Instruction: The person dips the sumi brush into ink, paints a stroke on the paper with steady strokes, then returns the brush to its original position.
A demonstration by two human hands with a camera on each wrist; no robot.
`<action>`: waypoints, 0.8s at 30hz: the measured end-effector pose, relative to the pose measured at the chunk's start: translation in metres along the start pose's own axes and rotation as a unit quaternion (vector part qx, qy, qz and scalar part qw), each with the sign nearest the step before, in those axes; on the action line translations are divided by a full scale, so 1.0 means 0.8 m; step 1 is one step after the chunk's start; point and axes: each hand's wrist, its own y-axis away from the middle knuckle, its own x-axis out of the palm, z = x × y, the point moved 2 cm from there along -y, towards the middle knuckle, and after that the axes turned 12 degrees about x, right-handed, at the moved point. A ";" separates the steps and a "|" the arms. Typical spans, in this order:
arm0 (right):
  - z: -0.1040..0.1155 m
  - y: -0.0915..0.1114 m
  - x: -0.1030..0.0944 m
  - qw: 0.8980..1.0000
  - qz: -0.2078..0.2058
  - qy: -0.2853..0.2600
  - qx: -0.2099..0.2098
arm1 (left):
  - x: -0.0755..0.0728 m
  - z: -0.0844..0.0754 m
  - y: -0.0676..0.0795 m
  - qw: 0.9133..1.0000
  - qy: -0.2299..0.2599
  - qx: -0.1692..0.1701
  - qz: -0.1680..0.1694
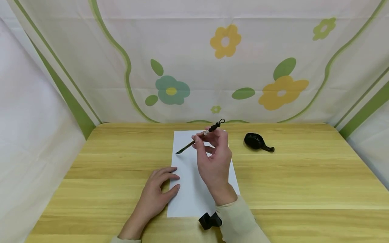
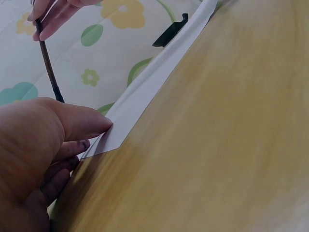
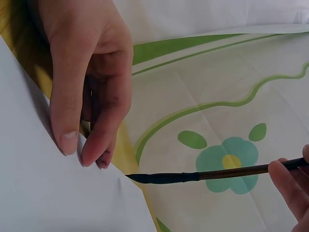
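Note:
My right hand (image 1: 215, 158) pinches a slim calligraphy brush (image 1: 189, 145) near its upper end, where a dark cap with a loop sticks out. The brush slants down to the left, its black tip (image 3: 137, 178) close over the upper left part of a white sheet of paper (image 1: 189, 199). On the sheet's left edge rests my left hand (image 1: 158, 189), thumb and fingertips on the paper and fingers relaxed. Dark smudges mark a couple of its fingers (image 2: 83, 146) in the left wrist view. No ink strokes show on the sheet.
A black, gourd-shaped dish with a short handle (image 1: 254, 141) stands right of the paper. A small black block-like object (image 1: 209, 221) lies at the sheet's near edge, beside my right sleeve (image 1: 240, 219). Behind the wooden table (image 1: 304, 182) hangs a flowered cloth (image 1: 194, 60).

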 end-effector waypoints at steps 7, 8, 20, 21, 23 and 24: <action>0.000 -0.001 0.000 1.000 -0.002 0.008 -0.007 | 0.000 0.000 0.000 1.000 0.000 -0.003 0.001; -0.001 -0.001 0.000 1.000 -0.001 0.010 -0.009 | 0.000 0.000 0.000 1.000 -0.001 -0.003 0.000; -0.001 0.000 0.000 1.000 -0.001 0.018 -0.015 | 0.001 0.000 -0.001 1.000 -0.001 0.001 -0.004; -0.001 0.000 0.000 1.000 -0.002 0.018 -0.015 | 0.001 0.000 0.000 1.000 -0.003 0.001 -0.004; -0.001 0.000 -0.001 1.000 -0.005 0.022 -0.013 | 0.000 0.000 0.000 1.000 -0.005 0.002 -0.004; -0.001 0.001 -0.001 1.000 -0.006 0.024 -0.012 | 0.000 0.000 0.000 1.000 -0.006 0.004 -0.004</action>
